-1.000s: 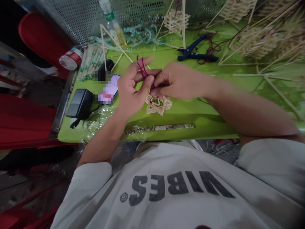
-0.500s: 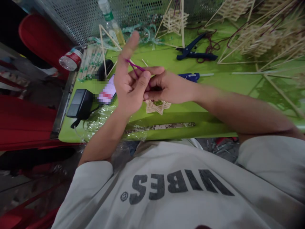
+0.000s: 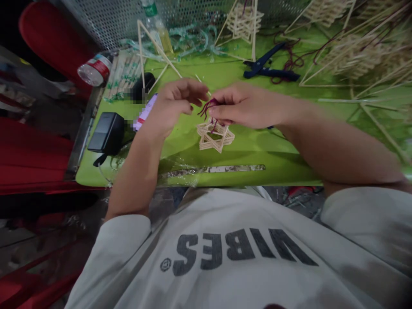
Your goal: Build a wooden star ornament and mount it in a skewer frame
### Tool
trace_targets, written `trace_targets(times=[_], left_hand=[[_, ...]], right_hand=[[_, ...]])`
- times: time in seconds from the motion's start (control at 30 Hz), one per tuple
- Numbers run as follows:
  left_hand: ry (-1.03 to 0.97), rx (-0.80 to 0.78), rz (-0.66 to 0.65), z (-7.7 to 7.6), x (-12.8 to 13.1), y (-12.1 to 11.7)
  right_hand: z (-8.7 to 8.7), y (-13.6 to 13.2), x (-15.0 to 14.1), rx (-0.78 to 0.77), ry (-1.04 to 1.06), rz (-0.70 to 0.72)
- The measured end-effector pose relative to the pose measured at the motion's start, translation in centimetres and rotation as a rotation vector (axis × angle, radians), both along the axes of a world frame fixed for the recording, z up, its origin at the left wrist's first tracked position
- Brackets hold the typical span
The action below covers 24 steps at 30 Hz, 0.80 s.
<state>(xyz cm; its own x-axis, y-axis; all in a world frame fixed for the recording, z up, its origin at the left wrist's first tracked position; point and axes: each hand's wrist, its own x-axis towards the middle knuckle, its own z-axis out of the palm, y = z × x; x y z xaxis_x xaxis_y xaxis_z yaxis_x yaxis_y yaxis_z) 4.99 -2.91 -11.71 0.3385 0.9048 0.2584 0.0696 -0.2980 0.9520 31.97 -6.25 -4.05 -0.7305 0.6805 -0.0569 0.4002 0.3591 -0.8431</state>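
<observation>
My right hand (image 3: pixel 240 105) pinches a bunch of purple string (image 3: pixel 206 108) between thumb and fingers, with several loose ends sticking out to the left. Just left of the string, my left hand (image 3: pixel 175 103) is held with its fingers curved and apart, nothing seen in them. Below both hands a star-shaped stack of thin wooden sticks (image 3: pixel 217 139) lies on the green table (image 3: pixel 283 165). A strand of the purple string hangs down to the star's upper part. Where it is fastened, I cannot make out.
Dark blue cutters (image 3: pixel 268 66) lie beyond my right hand. Stick frames with woven stars (image 3: pixel 347 56) crowd the back right. To the left are a black box-shaped device (image 3: pixel 107 133), a phone (image 3: pixel 146 113) and bundled sticks (image 3: pixel 120 77). A flat strip (image 3: pixel 233 168) lies near the front edge.
The purple string loop has come off my left hand, which has lowered and moved apart from the right. The string is now bunched in my right hand. More of the star shows.
</observation>
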Motion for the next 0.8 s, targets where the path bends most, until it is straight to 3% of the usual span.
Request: trace_targets(times=[0.2,0.33,0.53,0.8], left_hand=[[0.057,-0.031,-0.127,0.4,1.2,-1.4],[0.180,0.127,-0.186,0.3,0.7,-1.6],[0.364,0.332,-0.061,1.1,1.6,-3.1],[0.318,0.243,-0.121,1.2,2.2,-3.4]], right_hand=[[0.2,0.0,0.1,-0.088,0.102,-0.011],[-0.8,0.4,-0.1,-0.161,0.172,-0.029],[-0.9,-0.1,-0.5,-0.147,0.222,-0.092],[-0.1,-0.9,-0.8,-0.019,0.224,-0.092]])
